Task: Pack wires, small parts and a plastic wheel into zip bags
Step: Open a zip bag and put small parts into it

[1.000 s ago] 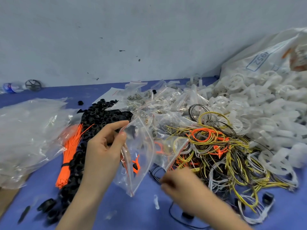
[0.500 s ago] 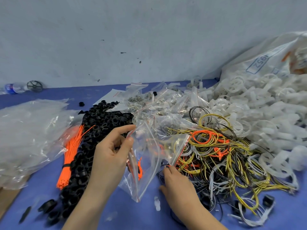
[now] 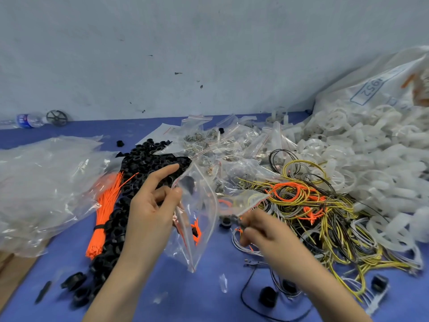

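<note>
The white sack (image 3: 380, 89) at far right, cut off by the frame, reads "1952" upside down. The left hand (image 3: 148, 205) pinches the open zip bag (image 3: 197, 217) at centre; orange wire shows inside. The right hand (image 3: 262, 231) pinches thin wires (image 3: 241, 240), partly hidden.

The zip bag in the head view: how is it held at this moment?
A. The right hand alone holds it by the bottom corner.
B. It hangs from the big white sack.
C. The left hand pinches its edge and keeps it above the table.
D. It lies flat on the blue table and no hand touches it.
C: the left hand pinches the zip bag by its left edge, and the bag hangs clear of the blue table.
</note>
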{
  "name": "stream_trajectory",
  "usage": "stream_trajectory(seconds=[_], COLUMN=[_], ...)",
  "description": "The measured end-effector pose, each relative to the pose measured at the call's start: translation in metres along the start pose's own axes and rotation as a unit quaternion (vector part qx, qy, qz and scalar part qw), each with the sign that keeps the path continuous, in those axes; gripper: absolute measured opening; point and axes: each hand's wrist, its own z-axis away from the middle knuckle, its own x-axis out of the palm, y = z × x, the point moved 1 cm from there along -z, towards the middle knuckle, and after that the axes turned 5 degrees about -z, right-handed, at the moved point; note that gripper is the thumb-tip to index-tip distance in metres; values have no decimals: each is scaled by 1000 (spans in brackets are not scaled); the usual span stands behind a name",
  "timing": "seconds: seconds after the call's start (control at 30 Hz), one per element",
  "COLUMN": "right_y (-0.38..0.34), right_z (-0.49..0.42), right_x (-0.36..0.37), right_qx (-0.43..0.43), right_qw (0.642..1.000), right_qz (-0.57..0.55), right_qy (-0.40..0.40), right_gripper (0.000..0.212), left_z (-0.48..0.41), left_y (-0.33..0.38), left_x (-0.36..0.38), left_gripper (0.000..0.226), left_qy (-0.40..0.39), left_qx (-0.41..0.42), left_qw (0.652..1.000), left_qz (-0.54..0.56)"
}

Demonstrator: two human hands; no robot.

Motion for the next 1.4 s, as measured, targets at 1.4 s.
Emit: stream_trajectory(seconds=[1.4], right_y=[-73], right_z=[-36], right_x=[7], right_qx=[-166], right_qw=[950], right_qz=[152], right_qy=[-217], right_gripper=[36], left_z=[12], left_y=[2], left_x=[9], left_gripper=[36], left_qy=[32], left_qx=[36], left_qw=[995], left_qz=[-88])
